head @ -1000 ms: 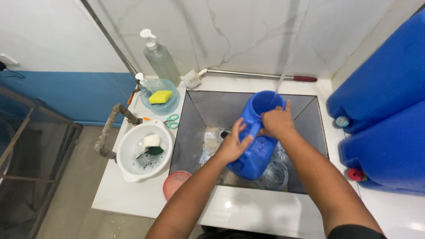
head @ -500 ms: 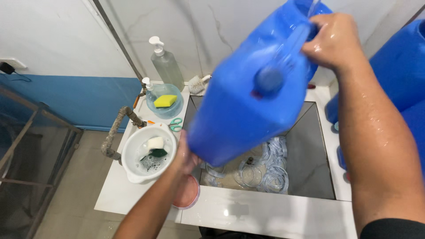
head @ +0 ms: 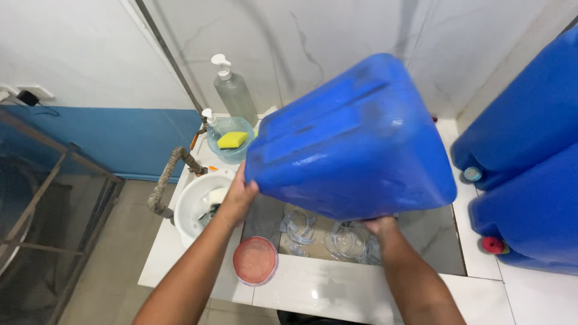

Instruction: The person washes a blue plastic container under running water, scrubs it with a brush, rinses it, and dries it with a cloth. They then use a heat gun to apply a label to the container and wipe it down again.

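Observation:
A large blue plastic jerry can (head: 355, 141) is lifted above the sink (head: 433, 244), tilted with its flat bottom toward me. My left hand (head: 239, 194) grips its lower left corner. From below, my right hand (head: 379, 226) supports the can's underside, fingers partly hidden by the can. Several clear plastic rings or lids (head: 337, 238) lie in the wet sink beneath it.
A pink lid (head: 255, 260) rests on the front counter. A white bowl (head: 194, 203) with a sponge piece, a light-blue bowl holding a yellow sponge (head: 232, 139), and a soap pump bottle (head: 232, 90) sit left. Two more blue jerry cans (head: 530, 174) lie right.
The can went from being held low in the sink under running water to raised and turned over. My right hand moved from its top to underneath it.

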